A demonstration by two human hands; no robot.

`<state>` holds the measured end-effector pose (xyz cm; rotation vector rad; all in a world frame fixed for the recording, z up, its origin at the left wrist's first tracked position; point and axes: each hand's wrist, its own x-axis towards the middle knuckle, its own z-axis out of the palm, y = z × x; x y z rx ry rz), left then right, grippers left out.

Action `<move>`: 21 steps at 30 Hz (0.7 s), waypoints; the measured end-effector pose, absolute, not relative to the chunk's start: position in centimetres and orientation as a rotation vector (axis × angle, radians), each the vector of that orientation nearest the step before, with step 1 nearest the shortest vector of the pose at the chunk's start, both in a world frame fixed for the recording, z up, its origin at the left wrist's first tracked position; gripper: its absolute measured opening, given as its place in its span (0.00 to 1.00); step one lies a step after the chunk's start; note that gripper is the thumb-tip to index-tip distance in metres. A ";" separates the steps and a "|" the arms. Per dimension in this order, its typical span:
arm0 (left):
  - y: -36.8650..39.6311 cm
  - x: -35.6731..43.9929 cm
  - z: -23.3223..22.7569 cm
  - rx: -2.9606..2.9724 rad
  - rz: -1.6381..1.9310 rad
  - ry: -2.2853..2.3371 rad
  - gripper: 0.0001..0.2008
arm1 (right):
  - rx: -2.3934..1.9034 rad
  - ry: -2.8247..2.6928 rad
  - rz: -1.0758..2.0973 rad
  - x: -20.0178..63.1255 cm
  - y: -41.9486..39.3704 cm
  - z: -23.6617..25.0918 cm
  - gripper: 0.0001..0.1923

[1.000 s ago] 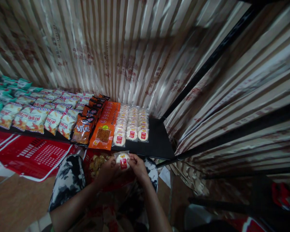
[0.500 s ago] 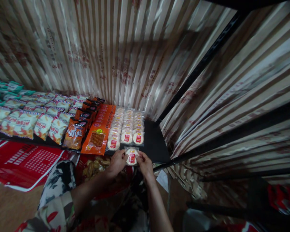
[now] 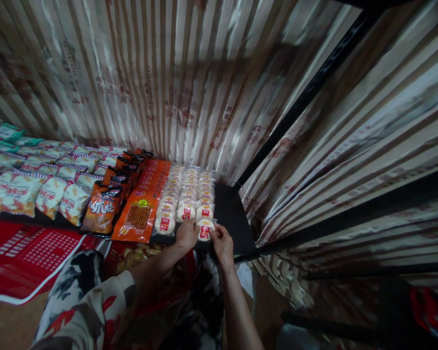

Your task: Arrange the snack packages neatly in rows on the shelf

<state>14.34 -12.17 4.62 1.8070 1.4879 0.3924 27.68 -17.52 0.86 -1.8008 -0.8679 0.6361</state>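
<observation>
A round white cracker packet [image 3: 205, 230] with a red label is held at the front end of the right-hand row. My right hand [image 3: 222, 244] pinches its right edge. At the packet's left edge, my left hand [image 3: 187, 235] is closed, its fingertips partly hidden behind the back of the hand. Behind them, overlapping rows of the same cracker packets [image 3: 186, 212] run back to the wall on the black shelf [image 3: 233, 209]. Just left of these rows lie flat orange packs of stick snacks [image 3: 136, 216].
Orange-and-black snack bags [image 3: 100, 206] and white snack bags [image 3: 25, 189] fill the shelf's left part. Below it are a red printed sheet [image 3: 29, 257] and a red container with yellowish wrapped items [image 3: 136, 257]. Black frame posts [image 3: 295, 109] rise at the right, before striped sheeting [image 3: 190, 63].
Both hands have carried the cracker packet forward from the shelf's front edge to the end of the right-hand row. The view has shifted slightly.
</observation>
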 end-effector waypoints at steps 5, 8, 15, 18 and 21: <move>-11.6 15.3 5.1 1.852 0.358 1.511 0.13 | -1.839 -0.879 0.571 28.5 -16.3 0.2 0.21; -11.5 15.5 5.3 1.859 0.333 1.533 0.13 | -1.849 -0.881 0.588 28.6 -15.8 -0.1 0.22; -11.5 15.6 4.8 1.876 0.367 1.525 0.19 | -1.864 -0.873 0.594 28.7 -15.3 -0.5 0.22; -11.9 15.5 4.1 1.907 0.409 1.532 0.22 | -1.879 -0.890 0.584 28.7 -15.1 -0.4 0.22; -12.6 15.4 3.4 1.979 0.466 1.554 0.24 | -1.908 -0.926 0.552 28.6 -15.0 -0.4 0.21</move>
